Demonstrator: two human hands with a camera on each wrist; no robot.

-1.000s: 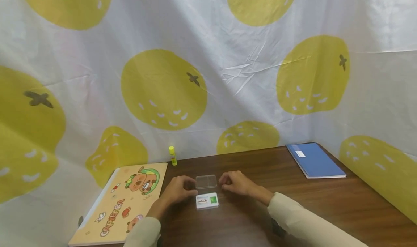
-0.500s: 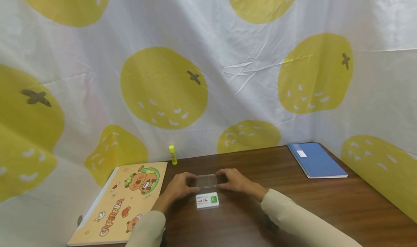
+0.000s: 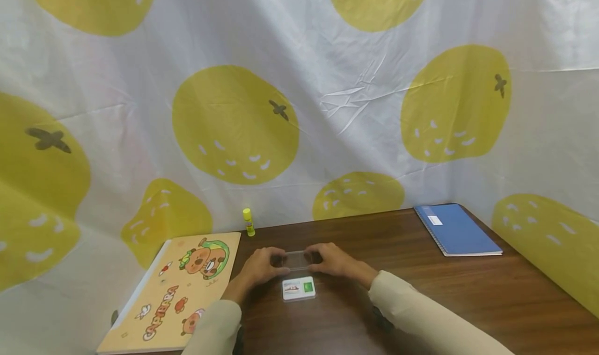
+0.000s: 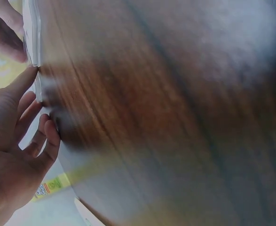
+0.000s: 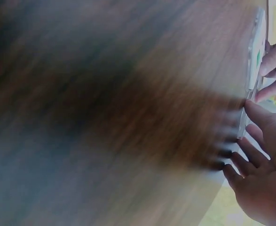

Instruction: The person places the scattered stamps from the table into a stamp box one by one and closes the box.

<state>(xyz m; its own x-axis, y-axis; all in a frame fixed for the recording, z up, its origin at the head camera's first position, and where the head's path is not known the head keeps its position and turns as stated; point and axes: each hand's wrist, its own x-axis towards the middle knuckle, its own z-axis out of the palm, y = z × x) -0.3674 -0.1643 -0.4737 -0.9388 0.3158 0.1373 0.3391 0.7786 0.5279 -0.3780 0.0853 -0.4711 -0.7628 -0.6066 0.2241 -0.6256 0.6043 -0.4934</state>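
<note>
A clear, flat plastic lid (image 3: pixel 297 260) lies on the wooden table. My left hand (image 3: pixel 262 264) holds its left edge between thumb and fingers, and my right hand (image 3: pixel 331 259) holds its right edge the same way. Just nearer to me is a shallow clear case (image 3: pixel 298 299) with a white card (image 3: pixel 292 288) in it, printed with a small picture and a green square. In the left wrist view the left hand (image 4: pixel 15 136) has its thumb at the lid's near corner. The right hand (image 5: pixel 264 160) spreads its fingertips onto the tabletop in the right wrist view.
A capybara-printed book (image 3: pixel 173 292) lies at the left. Behind it to the right stands a yellow glue stick (image 3: pixel 248 222). A blue spiral notebook (image 3: pixel 458 230) rests at the back right of the table (image 3: pixel 374 235). A lemon-print curtain (image 3: pixel 327 136) hangs behind and at the sides.
Both hands have closed in on the clear lid from either side, and their fingers now hold its edges. The card case stays in place.
</note>
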